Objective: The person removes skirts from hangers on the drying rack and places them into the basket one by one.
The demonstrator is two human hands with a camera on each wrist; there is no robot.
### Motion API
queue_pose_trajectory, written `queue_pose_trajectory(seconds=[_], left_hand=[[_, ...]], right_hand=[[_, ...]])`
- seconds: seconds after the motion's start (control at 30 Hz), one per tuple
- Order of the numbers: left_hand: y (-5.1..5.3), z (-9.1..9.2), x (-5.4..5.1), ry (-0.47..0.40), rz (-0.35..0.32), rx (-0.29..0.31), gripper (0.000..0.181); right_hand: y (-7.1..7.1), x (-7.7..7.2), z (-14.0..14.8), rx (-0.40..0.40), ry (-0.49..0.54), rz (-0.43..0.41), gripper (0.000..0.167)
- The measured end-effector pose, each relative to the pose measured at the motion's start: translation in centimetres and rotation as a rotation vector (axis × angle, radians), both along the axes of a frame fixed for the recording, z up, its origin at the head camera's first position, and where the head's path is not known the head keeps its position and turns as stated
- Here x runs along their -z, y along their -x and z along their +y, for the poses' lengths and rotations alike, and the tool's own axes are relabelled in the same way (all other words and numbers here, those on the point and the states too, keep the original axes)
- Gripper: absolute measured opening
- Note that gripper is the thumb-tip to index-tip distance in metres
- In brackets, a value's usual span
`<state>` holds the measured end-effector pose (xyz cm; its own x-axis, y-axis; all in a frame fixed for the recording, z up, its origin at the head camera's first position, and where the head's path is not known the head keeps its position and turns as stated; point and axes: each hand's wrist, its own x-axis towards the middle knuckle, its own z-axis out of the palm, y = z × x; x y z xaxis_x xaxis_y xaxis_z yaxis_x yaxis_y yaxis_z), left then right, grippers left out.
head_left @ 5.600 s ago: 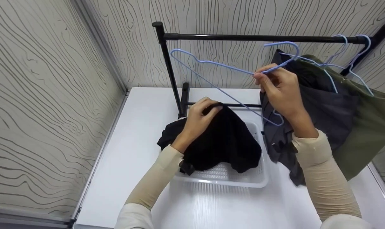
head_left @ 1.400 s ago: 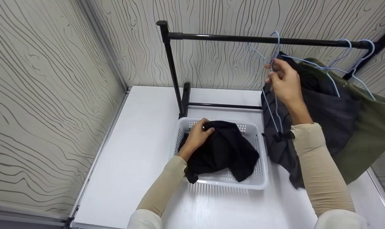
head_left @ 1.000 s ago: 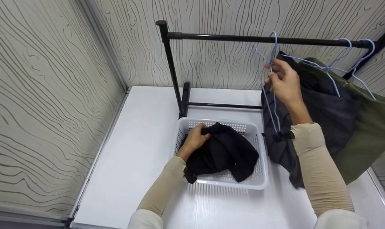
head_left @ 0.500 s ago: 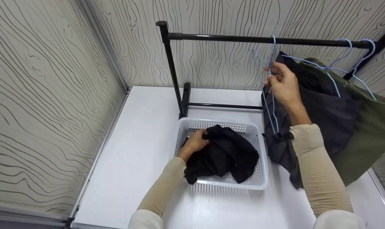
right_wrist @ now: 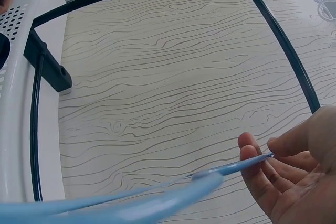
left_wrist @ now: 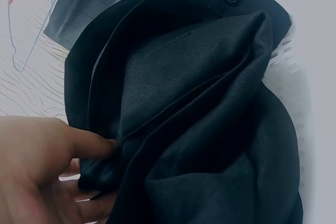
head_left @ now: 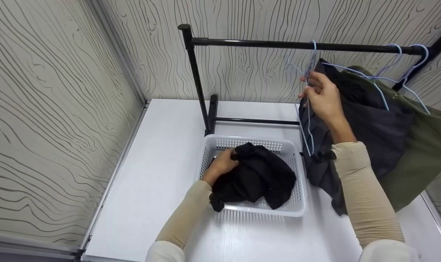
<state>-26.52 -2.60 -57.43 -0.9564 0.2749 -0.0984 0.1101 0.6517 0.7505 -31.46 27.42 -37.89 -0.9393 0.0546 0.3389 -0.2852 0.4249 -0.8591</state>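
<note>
My right hand [head_left: 324, 96] pinches a light blue clothes hanger [head_left: 309, 127] just below its hook. The hook loops over the black rail [head_left: 257, 43], and the hanger carries no cloth. In the right wrist view, thumb and fingers of the right hand [right_wrist: 294, 171] meet on the hanger [right_wrist: 231, 168]. A bunched black garment [head_left: 257, 174] lies in the white plastic basket [head_left: 249, 210]. My left hand [head_left: 223, 162] grips its upper left edge. In the left wrist view a dark button shows on the garment [left_wrist: 189, 82], with the thumb of the left hand [left_wrist: 42, 166] pressed into a fold.
Dark grey clothing [head_left: 373, 127] and a green garment [head_left: 424, 156] hang at the rack's right end on blue hangers. The basket stands on a white table [head_left: 144, 174] in front of the rack. Wood-patterned panels [head_left: 53, 109] enclose the left and back.
The bare hanger went from held out sideways to hooked on the rail, lately shifting slightly left. My left hand lowered the black garment into the basket and still holds it.
</note>
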Motion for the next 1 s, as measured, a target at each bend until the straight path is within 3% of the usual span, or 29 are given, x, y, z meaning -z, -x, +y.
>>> queue_pose_trajectory(seconds=[0.27,0.43,0.6,0.67,0.73,0.83,0.93,1.0], left_hand=[[-0.5,-0.2,-0.6,0.014,0.017,-0.016,0.018],[-0.3,-0.4,-0.6,0.013,0.043,-0.019,0.023],[1.9,-0.6,3.4,0.036,0.147,-0.018,0.021],[2.3,-0.6,3.9,0.032,0.142,-0.012,0.021],[1.9,-0.6,2.9,0.007,0.151,0.004,0.022],[0.3,-0.6,-0.4,-0.024,0.119,0.018,0.024],[-0.8,-0.4,-2.7,-0.041,0.101,0.024,0.026],[-1.0,-0.2,-3.3,-0.027,0.116,0.031,0.027]], right_hand=[[-0.1,0.0,0.2,-0.013,-0.029,0.008,0.049],[-0.4,-0.2,0.2,-0.003,-0.073,0.001,0.050],[-0.9,-0.4,0.4,0.025,-0.121,0.011,0.048],[-1.1,-0.4,0.5,0.035,-0.141,0.023,0.047],[-1.3,-0.5,0.8,0.040,-0.152,0.035,0.046],[-1.7,-0.6,1.1,0.046,-0.174,0.058,0.046],[-2.0,-0.8,1.5,0.053,-0.190,0.086,0.044],[-2.2,-1.0,1.7,0.063,-0.203,0.101,0.043]])
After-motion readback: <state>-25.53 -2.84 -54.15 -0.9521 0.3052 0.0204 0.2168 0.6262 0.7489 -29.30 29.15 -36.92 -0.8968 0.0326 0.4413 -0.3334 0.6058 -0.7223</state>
